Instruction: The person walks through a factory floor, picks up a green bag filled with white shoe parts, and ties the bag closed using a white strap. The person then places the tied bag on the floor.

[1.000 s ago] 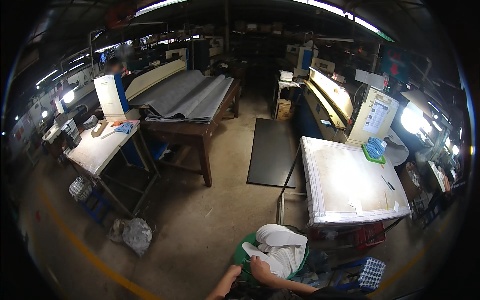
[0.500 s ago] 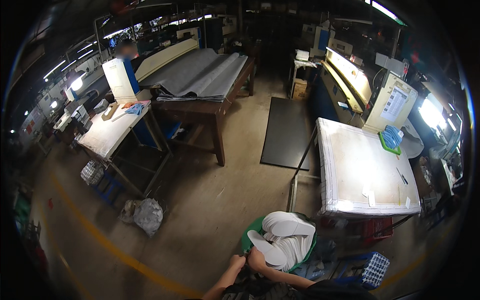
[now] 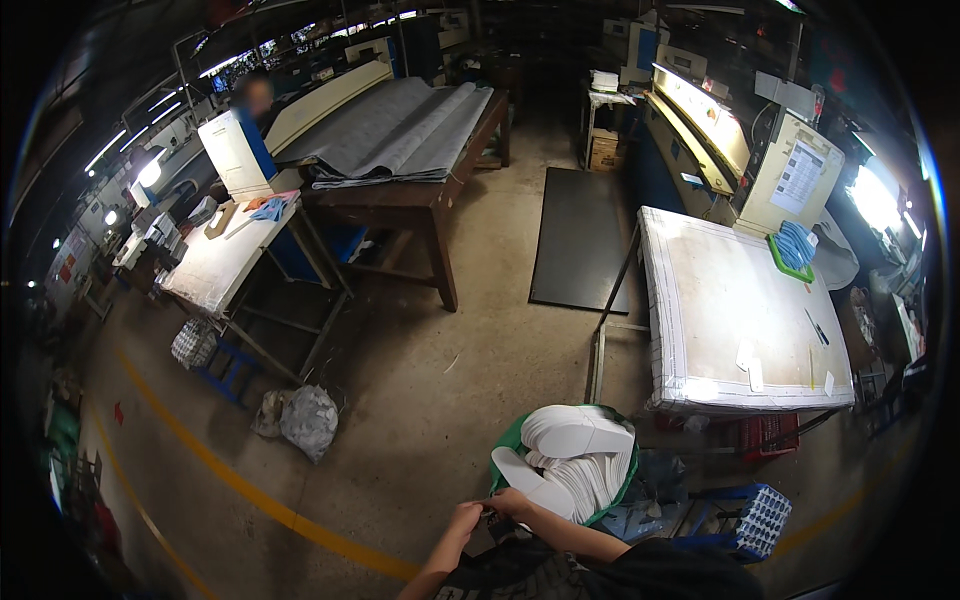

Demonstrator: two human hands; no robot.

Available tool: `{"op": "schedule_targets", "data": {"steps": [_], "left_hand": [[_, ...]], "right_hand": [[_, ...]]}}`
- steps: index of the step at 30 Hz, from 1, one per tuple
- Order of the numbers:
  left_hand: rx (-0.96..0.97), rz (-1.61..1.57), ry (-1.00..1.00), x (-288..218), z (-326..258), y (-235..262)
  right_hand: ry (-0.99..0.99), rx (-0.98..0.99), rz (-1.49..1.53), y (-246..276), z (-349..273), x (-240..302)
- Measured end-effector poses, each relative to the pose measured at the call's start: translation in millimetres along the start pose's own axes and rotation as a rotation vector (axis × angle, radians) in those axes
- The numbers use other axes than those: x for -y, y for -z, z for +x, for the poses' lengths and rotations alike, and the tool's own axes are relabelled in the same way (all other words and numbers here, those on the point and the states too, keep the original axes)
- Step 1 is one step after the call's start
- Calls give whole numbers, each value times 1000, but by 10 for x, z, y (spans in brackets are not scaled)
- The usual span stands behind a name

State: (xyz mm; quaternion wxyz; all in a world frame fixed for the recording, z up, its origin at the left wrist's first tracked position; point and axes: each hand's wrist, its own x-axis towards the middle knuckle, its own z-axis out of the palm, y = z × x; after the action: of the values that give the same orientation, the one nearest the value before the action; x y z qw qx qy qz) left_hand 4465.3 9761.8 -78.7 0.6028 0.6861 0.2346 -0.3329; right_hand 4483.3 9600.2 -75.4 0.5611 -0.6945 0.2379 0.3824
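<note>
My left hand and my right hand meet fingertip to fingertip at the bottom of the view, just in front of the near rim of a green basket. The basket is heaped with white curved moulded pieces. Both hands have their fingers drawn together around a small dark spot between them; it is too small to make out. My forearms come up from the lower edge over dark clothing.
A white-topped work table stands right of the basket, with a blue crate below it. A black mat, a wooden table with grey sheet material, a small white bench, a tied bag and a yellow floor line lie beyond. A person stands far left.
My left hand has come up from the lower edge to meet my right hand at the basket's near rim. The view has tipped slightly, shifting the tables.
</note>
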Motion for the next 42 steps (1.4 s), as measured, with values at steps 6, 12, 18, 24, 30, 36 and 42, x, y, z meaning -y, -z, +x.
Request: {"op": "schedule_targets", "data": {"steps": [6,12,18,24,30,36,42], "left_hand": [[-126,-93,59,97,150,-108],[-137,391,28,45,306,-255],[-472,549,-174,-88,142,-349],[15,-230,-279,-224,30,-281],[118,781,-624,-519,-288,-288],[137,674,-467,-620,-407,-458],[222,342,-243,-500,-274,-448]], "right_hand": [[-13,54,-9,33,12,-2],[198,-15,-492,55,24,-162],[275,-260,-446,107,-323,-351],[134,-46,209,358,-419,-253],[27,-69,559,479,-580,-121],[9,-29,482,517,-745,-140],[183,-24,-83,606,-725,-226]]}}
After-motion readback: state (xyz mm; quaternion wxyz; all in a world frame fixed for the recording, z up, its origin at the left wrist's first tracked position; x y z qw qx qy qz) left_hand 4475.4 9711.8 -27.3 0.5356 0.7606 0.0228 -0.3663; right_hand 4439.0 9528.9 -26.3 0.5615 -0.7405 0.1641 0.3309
